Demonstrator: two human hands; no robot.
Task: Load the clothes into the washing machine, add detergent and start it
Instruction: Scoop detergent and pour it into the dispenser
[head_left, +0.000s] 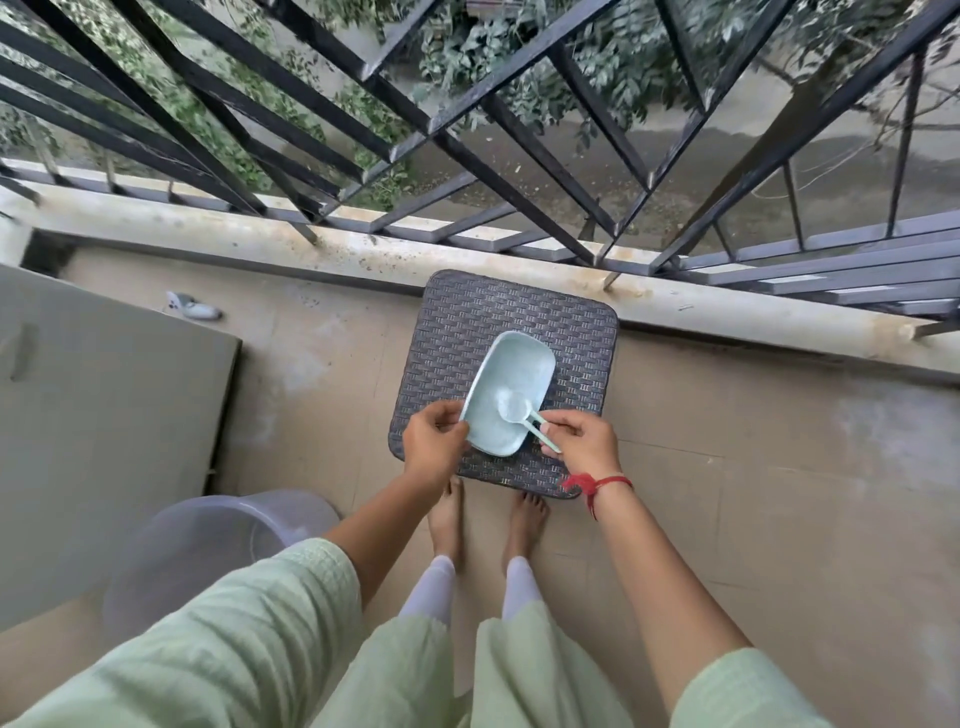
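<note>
A pale blue rectangular detergent dish (511, 371) sits on a dark woven stool (467, 317) in front of me. My left hand (434, 441) grips the dish's near left rim. My right hand (582, 441) pinches the handle of a pale blue spoon (514, 406), whose bowl lies inside the dish with white powder in it. The grey top of the washing machine (104, 415) fills the left side. No clothes are in view.
A translucent plastic tub (208, 551) stands on the floor at my lower left, beside the machine. A black metal railing (467, 156) and a concrete ledge (311, 249) run behind the stool. A small pale object (192, 306) lies on the floor near the ledge.
</note>
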